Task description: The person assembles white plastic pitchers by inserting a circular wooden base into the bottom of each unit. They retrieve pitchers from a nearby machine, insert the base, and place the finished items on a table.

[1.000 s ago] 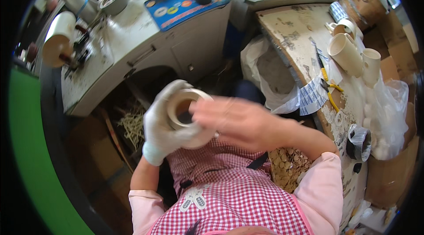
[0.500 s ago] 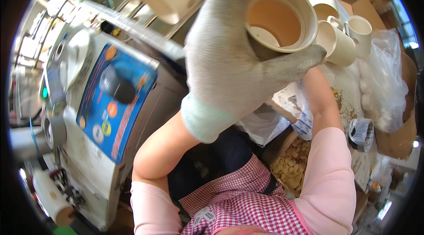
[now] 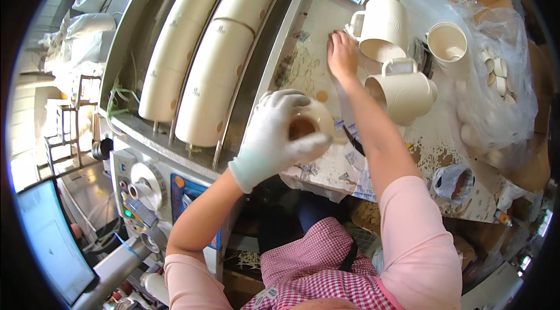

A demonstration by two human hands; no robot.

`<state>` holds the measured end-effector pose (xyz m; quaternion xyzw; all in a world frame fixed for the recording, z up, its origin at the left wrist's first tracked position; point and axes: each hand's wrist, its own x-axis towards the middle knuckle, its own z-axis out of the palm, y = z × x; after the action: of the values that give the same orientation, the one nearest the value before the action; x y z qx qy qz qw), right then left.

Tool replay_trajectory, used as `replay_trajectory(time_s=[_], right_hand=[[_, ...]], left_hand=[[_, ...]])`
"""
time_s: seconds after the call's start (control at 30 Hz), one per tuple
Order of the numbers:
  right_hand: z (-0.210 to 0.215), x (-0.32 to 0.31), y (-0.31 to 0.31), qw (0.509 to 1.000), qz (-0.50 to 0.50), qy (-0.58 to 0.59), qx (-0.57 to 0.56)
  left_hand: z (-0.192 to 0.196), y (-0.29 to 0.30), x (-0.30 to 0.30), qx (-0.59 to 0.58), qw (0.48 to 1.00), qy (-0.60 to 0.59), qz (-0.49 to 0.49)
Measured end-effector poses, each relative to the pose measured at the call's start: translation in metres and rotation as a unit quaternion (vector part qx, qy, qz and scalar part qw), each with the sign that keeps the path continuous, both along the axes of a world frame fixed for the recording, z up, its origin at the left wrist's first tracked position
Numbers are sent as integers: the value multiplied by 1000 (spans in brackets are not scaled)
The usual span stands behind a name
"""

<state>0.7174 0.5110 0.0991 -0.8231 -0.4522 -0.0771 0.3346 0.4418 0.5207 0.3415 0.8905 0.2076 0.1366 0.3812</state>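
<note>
My left hand (image 3: 274, 135), in a white glove, grips a small cream cup (image 3: 309, 126) over the near edge of the worktable (image 3: 315, 47); the cup's open mouth faces the camera. My bare right hand (image 3: 342, 55) reaches forward and rests flat on the stained tabletop, fingers down, holding nothing that I can see. Just right of it lie stacked cream mugs with handles (image 3: 388, 27), one of them (image 3: 402, 94) on its side close to my forearm.
Long rows of nested cream cups (image 3: 198, 59) lie in metal troughs at the left. A single cup (image 3: 448, 43) and a clear plastic bag (image 3: 496, 94) of small pieces sit at the right. A machine control panel (image 3: 146, 193) is at lower left.
The view has swung from the machine to the table. My gloved left hand has lowered the cup from close to the camera, and my right hand has reached out onto the tabletop.
</note>
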Motion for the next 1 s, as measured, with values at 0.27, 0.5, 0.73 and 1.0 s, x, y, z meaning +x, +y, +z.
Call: replay_trajectory(time_s=[0.27,0.5,0.73,1.0], right_hand=[[0,1,9,996,-51,24,-68],[14,6,15,988,-56,55,-133],[11,4,13,985,-52,66,-151],[15,6,14,985,-47,69,-151]], left_hand=[[-61,302,201,-626,728,-213,182],[-110,428,364,-668,644,-255,274],[-131,468,408,-698,576,-243,350],[-156,486,410,-765,450,-343,307]])
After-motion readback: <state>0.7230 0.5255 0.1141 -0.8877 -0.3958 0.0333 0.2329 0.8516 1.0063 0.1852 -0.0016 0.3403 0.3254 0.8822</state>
